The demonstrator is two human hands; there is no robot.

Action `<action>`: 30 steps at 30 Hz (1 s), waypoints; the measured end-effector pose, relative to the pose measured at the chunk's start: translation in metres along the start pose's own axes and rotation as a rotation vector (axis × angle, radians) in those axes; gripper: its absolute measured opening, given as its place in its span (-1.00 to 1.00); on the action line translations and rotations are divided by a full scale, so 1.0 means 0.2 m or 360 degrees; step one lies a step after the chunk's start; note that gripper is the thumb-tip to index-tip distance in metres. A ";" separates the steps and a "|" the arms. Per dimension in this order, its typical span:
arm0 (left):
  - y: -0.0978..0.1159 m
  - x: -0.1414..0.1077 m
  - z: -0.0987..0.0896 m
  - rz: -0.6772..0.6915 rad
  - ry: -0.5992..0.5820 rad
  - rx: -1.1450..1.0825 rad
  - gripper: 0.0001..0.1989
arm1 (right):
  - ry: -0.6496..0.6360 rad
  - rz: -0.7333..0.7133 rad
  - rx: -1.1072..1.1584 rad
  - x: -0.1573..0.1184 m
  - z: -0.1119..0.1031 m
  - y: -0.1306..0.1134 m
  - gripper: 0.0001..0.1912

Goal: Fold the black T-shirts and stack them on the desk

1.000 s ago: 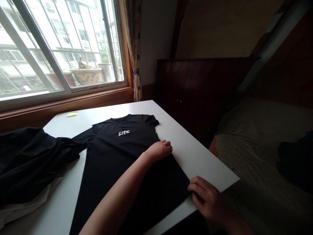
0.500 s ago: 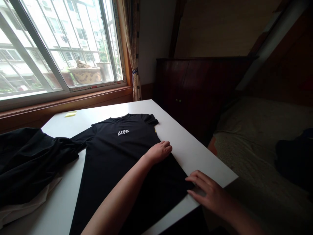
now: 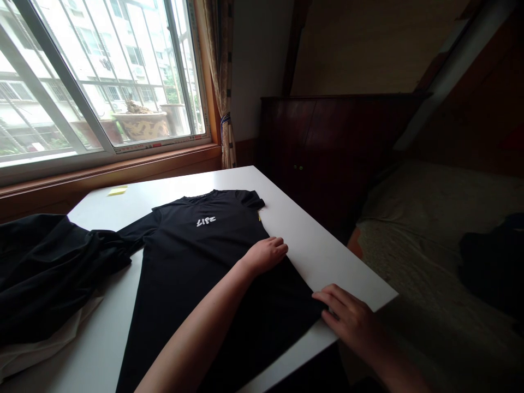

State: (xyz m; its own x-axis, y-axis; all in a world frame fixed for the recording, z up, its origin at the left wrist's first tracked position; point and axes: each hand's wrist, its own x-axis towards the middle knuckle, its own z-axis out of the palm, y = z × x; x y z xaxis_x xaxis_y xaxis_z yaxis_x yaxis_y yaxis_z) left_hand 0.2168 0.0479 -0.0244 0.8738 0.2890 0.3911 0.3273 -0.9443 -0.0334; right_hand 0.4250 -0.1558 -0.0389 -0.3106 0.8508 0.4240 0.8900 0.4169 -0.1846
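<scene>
A black T-shirt (image 3: 184,273) with white lettering on its chest lies spread on a white table (image 3: 339,262), its neckline toward the window. My left hand (image 3: 268,255) reaches across the shirt, fingers curled and pressed together on its right side edge. At the shirt's lower right corner, my right hand (image 3: 344,311) has the hem corner between its thumb and fingers. A bunched black garment (image 3: 53,267) lies at the left and touches the shirt's left sleeve.
A yellow slip (image 3: 117,190) lies at the table's far left. Behind are a barred window (image 3: 135,71), a curtain (image 3: 224,87) and a dark red cabinet (image 3: 327,147). Right of the table is a cloth-covered surface (image 3: 421,229) with dark fabric on it.
My right thumb has moved up toward the fingers and closed on the hem corner. My left hand has hardly moved.
</scene>
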 end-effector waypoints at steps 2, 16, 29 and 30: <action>0.00 0.00 -0.01 0.0021 0.0007 0.0006 -0.74 | 0.0114 -0.0012 -0.0059 0.00 0.01 0.00 -0.67; 0.14 -0.10 -0.14 0.0617 0.0019 -0.0407 -0.71 | 0.0451 0.0078 -0.0199 -0.04 0.08 -0.03 -0.74; 0.16 -0.14 -0.11 0.0455 -0.0107 -0.0371 -0.59 | 0.0156 0.0187 0.0137 -0.04 -0.01 -0.02 -0.81; 0.16 -0.14 -0.11 0.0454 -0.0104 -0.0361 -0.60 | 0.0148 0.0197 0.0164 -0.04 -0.03 -0.02 -0.82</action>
State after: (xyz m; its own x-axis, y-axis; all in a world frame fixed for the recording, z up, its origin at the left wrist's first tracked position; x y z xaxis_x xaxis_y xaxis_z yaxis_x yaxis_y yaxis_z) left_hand 0.1953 0.0055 -0.0158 0.9419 0.0115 0.3358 -0.0146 -0.9971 0.0751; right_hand 0.4253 -0.1656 -0.0369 -0.1646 0.8664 0.4715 0.8790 0.3457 -0.3283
